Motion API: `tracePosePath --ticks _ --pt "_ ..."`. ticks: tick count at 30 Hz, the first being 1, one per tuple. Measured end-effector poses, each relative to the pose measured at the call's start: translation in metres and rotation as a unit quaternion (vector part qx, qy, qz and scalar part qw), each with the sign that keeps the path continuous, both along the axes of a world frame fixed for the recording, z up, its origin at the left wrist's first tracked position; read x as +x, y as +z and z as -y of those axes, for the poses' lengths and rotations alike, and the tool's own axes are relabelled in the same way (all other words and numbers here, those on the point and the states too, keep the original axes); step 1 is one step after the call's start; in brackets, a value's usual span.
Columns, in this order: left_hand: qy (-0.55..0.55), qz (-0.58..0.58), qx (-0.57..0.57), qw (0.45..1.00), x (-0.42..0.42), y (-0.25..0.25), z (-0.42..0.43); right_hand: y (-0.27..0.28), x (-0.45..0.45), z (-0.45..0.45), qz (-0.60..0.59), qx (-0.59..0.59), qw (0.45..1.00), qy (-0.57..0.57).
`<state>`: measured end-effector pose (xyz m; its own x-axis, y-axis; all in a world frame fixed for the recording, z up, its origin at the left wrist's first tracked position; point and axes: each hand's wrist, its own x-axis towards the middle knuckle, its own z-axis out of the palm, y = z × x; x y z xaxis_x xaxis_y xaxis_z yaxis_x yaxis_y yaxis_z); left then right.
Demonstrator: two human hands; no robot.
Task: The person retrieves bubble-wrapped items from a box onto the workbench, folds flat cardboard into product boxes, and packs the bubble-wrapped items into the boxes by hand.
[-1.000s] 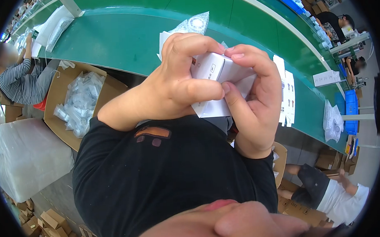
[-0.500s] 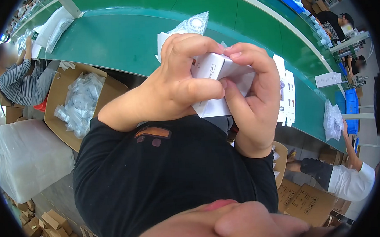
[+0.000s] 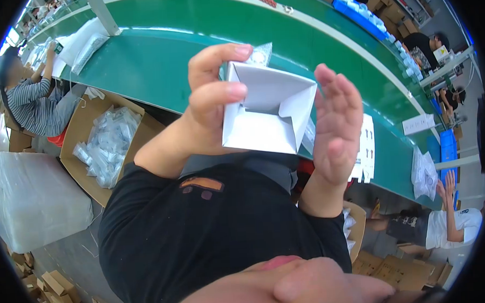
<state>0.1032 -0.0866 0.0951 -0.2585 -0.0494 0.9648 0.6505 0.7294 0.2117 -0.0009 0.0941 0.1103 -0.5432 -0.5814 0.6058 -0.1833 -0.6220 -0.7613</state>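
A small white cardboard box is held up over the bench edge, its open end turned toward me so the bare inner walls and a folded inner flap show. My left hand grips the left wall, thumb and fingers pinching its edge. To the right of the box, my right hand is open with fingers stretched, palm facing the box; whether its edge touches is hard to tell. Partly hidden behind the box, a clear bubble bag lies on the green bench.
An open carton of clear plastic-bagged items stands at the left, beside a plastic-wrapped stack. Printed white card and another white box lie on the bench. Co-workers sit left and right.
The box has turned so its open end faces me. My right hand has let go of it and opened at its right; my left hand keeps its grip.
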Motion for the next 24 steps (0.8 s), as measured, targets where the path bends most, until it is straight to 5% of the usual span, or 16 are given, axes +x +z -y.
tracePosePath --ticks 4,7,9,10,11,13,19,24 --pt "-0.107 0.062 -0.040 0.992 0.004 0.007 0.003 -0.015 0.009 0.008 -0.102 0.042 0.992 0.060" --pt "-0.246 0.152 -0.034 0.957 0.012 0.020 0.003 -0.022 0.011 0.006 -0.131 0.022 0.991 -0.031" --pt "-0.375 0.257 0.257 0.853 0.022 0.026 0.000 -0.013 -0.003 -0.003 -0.243 0.090 0.965 -0.042" --pt "-0.209 0.287 0.118 0.927 0.023 0.034 0.012 -0.008 -0.004 -0.005 -0.276 0.115 0.953 -0.048" --pt "-0.211 0.290 0.125 0.925 0.025 0.045 0.014 -0.003 -0.006 -0.006 -0.310 0.139 0.939 -0.053" --pt "-0.090 0.422 -0.118 0.894 0.032 0.061 0.015 -0.001 -0.009 -0.003 -0.454 0.100 0.879 -0.105" --pt "-0.048 0.514 -0.101 0.850 0.040 0.065 0.013 -0.003 -0.005 -0.007 -0.426 0.118 0.890 -0.112" --pt "-0.030 0.467 -0.088 0.879 0.030 0.041 0.015 0.000 0.002 -0.006 -0.516 0.154 0.815 -0.213"
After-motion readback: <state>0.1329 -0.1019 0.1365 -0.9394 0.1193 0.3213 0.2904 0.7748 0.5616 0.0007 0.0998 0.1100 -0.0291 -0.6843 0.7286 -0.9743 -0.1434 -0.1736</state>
